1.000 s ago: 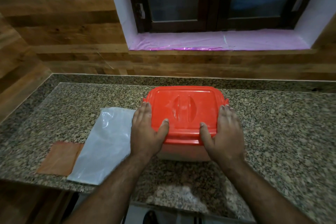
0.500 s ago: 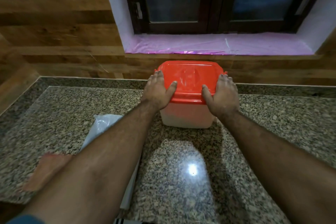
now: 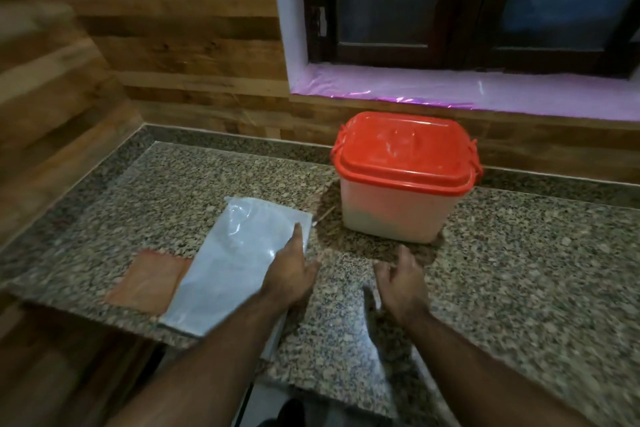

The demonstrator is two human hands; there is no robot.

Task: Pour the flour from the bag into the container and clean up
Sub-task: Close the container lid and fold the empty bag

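The translucent container with its red lid on stands at the back of the granite counter, close to the wall. A flat, empty clear plastic bag lies on the counter to its left. My left hand rests with straight fingers on the bag's right edge. Just right of it, my right hand hovers over the counter, fingers loosely curled and holding nothing. Both hands are well short of the container.
An orange cloth lies partly under the bag near the counter's front left edge. The granite counter stretches to the right. Wooden walls close the left and back; a window sill with pink film runs above the container.
Both hands have let go of the container, which now stands at the back by the wall, and drawn back toward me. My left hand has landed on the empty bag.
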